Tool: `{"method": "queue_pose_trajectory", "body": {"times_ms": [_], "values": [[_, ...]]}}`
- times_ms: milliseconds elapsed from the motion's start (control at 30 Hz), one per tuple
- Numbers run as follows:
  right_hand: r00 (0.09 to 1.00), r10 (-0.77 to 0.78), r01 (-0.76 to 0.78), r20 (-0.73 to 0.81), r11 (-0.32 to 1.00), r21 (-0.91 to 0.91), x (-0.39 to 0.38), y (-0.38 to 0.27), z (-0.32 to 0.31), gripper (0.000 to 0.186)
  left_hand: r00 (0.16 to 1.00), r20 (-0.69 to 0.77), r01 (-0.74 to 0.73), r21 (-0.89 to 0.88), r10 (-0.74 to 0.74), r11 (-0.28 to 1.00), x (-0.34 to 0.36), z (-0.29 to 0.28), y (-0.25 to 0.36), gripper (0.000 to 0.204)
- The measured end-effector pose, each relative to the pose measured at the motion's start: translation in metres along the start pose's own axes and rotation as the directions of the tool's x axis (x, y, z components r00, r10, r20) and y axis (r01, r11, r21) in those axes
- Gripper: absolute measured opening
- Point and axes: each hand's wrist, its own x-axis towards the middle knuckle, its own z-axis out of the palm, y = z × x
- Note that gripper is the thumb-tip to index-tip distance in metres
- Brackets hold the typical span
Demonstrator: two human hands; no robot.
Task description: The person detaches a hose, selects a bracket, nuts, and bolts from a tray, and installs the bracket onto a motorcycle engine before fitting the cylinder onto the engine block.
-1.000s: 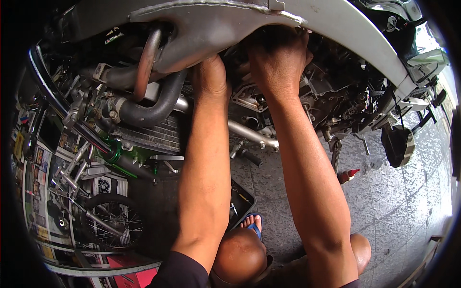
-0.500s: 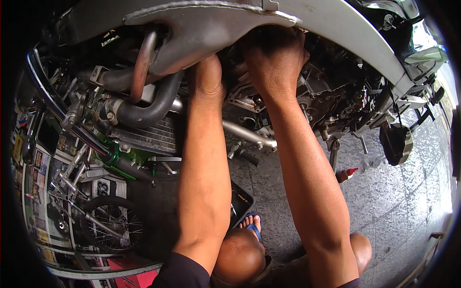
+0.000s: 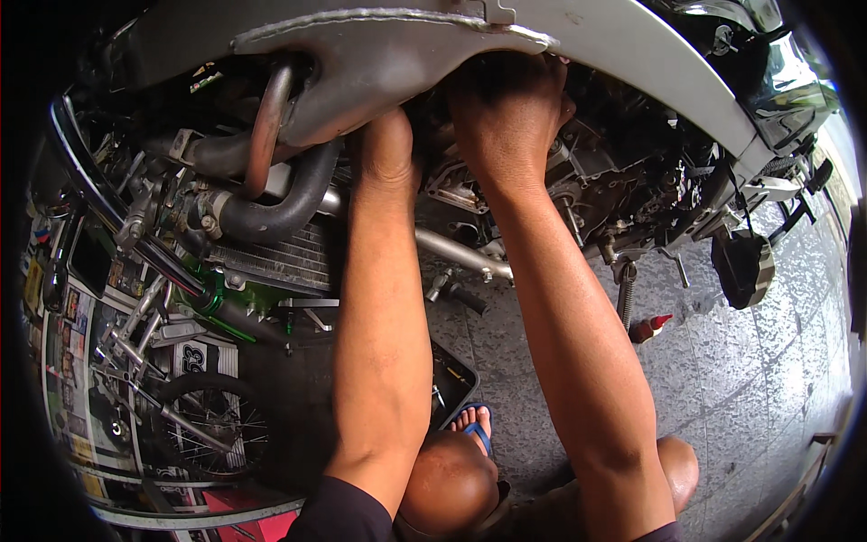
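Observation:
Both my arms reach up into a motorcycle beneath its grey frame beam point(image 3: 379, 59). My left hand point(image 3: 388, 144) is tucked behind the beam's lower edge, so only the wrist and the hand's base show. To the right, my right hand point(image 3: 510, 126) goes into the dark opening under the beam, with its back toward me and its fingers lost in shadow. Whatever either hand touches is hidden. Exposed engine parts point(image 3: 587, 167) lie just right of my right hand. A black hose point(image 3: 271, 217) curves left of my left wrist.
Below the hose sits a finned radiator point(image 3: 280, 257), near a chrome fork tube point(image 3: 86, 167). A silver pipe point(image 3: 461, 253) crosses beneath my wrists. On the tiled floor are a red-capped bottle point(image 3: 648, 328), a tool with a dark handle point(image 3: 468, 298) and a black tray point(image 3: 465, 372).
My right hand and forearm have shifted slightly left. My left forearm has also moved a little left. Both hands remain under the frame beam.

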Motion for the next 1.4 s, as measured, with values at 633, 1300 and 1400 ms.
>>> {"method": "queue_pose_trajectory", "body": {"times_ms": [633,1300,1400], "values": [[0.983,0.183,-0.177,-0.015,0.968,0.178,-0.002,-0.01,-0.005,0.019,1.0,0.003,-0.017,0.05,0.017,0.999,0.006,-0.002,-0.003,0.047],[0.936,0.351,-0.342,-0.038,0.929,0.141,-0.004,-0.019,-0.019,0.023,0.965,-0.249,-0.04,0.162,0.08,0.986,-0.005,0.035,0.012,0.032],[0.931,0.362,-0.346,-0.041,0.915,0.208,-0.001,-0.024,-0.016,0.023,0.925,-0.098,-0.304,0.391,0.367,0.869,0.0,0.013,0.004,0.027]]}}
